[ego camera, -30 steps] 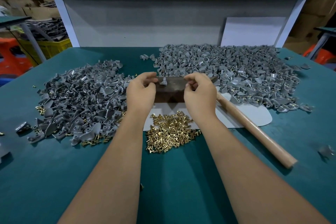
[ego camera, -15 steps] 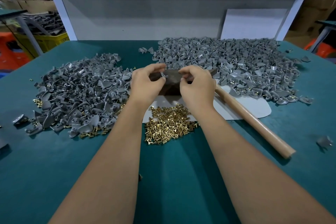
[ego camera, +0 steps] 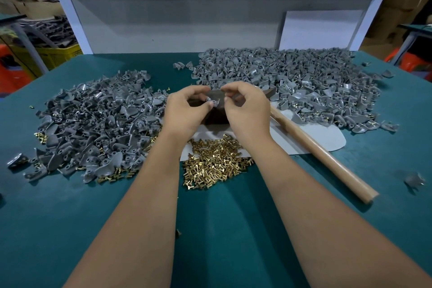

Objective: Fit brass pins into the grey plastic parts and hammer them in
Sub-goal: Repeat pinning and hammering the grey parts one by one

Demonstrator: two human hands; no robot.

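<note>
1. Our left hand (ego camera: 187,110) pinches one grey part (ego camera: 213,101) over the dark block (ego camera: 216,114); our right hand (ego camera: 245,107) has its fingertips closed beside it, on a pin, we judge.
2. The hammer (ego camera: 322,154) lies untouched, so striking remains.
3. The brass pins (ego camera: 215,161) and both grey heaps (ego camera: 93,119) suggest plenty remains.

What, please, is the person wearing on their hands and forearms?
Nothing shows: the left hand and right hand are bare, with no gloves, rings, watch or bands. Both forearms are uncovered right down to the picture's lower edge, so no sleeves are in view.
</note>
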